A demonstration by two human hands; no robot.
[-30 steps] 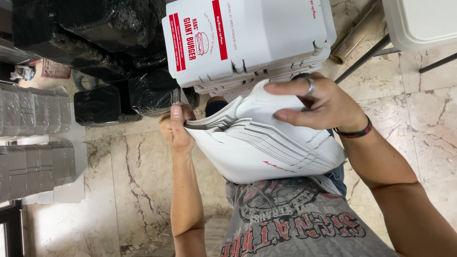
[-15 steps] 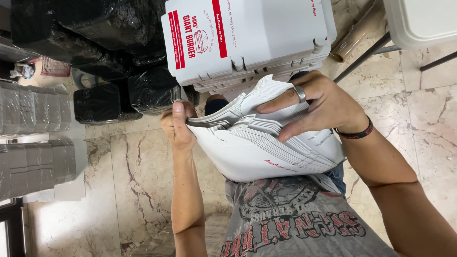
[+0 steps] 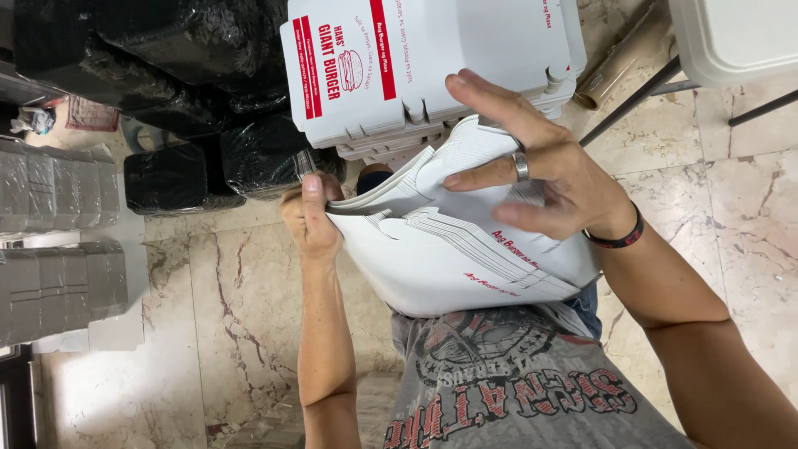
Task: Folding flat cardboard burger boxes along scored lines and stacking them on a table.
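The person is holding a stack of flat white cartons (image 3: 449,249) against the body, just above the grey printed shirt (image 3: 515,391). I am taking this stack as the landmark. Its long axis is running from the left hand (image 3: 312,218) across to the right forearm, and the loose edges of the sheets are fanning out toward the upper left.

The left hand is sitting at the left end of the stack. Its fingers are clenched around the corner, with the thumb lying on the top sheet, so it is grasping the stack there. The right hand (image 3: 536,170) is resting on top of the stack, near its upper right part. Its fingers are spread and not closed; the fingertips are touching the curved top sheets and are lifting or separating them. This hand is the nearer one to the loose sheet edges.

Above the stack a folded white carton with red print (image 3: 416,66) is lying on a pile of similar ones. To the upper left of the stack, black wrapped bundles (image 3: 208,158) are standing on the marble floor (image 3: 233,333).
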